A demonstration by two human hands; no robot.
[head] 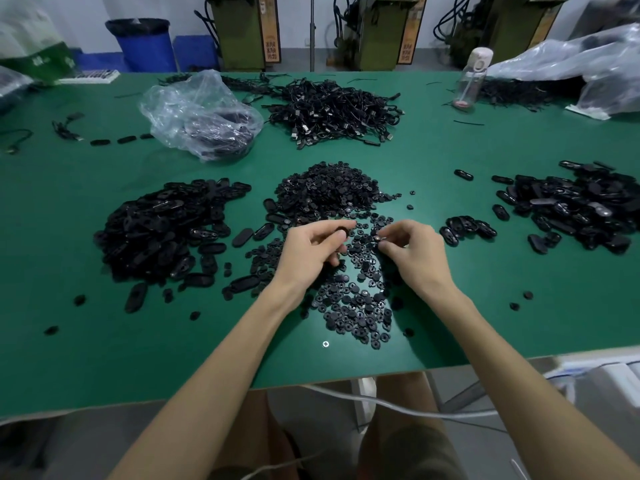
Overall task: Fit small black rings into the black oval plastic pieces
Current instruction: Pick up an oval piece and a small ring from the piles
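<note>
My left hand [313,249] curls its fingers round a black oval plastic piece [341,233], held just above the green table [450,306]. My right hand [410,249] pinches a small black ring [380,240] between thumb and fingertips, a short gap to the right of the oval piece. Both hands hover over a long spread of small black rings [356,306] that runs back to a heap [329,188]. A large pile of oval pieces [162,230] lies to the left, and another pile of oval pieces [575,209] lies to the right.
A heap of black cables [332,109] and a clear plastic bag [201,112] sit at the back of the table. A clear water bottle [472,77] stands at the back right beside large plastic sheeting [571,60]. A white cable [398,405] hangs below the near table edge.
</note>
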